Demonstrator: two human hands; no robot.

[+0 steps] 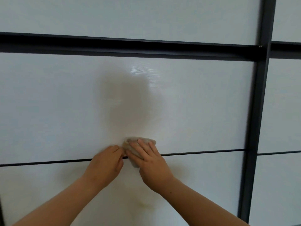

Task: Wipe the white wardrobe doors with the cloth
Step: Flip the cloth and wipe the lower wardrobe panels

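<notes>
Head view showed the right hand [151,162], fingers [142,145] spread flat, pressing a bunched beige cloth [138,142] against the white wardrobe door [57,103] over a thin dark seam [203,152]. The left hand [105,162], fingers together, touched the cloth's edge. Faint wipe streaks [143,69] showed well above the fingers; most panels likely remained unwiped.

You face a white wardrobe door [65,103], its glossy panels split by a thick dark rail [130,46] above and a thin dark line [203,152] lower down. A dark upright frame [255,111] bounds it on the right. Pressed flat against the panel, across that thin line, lies a beige cloth [138,142].
</notes>
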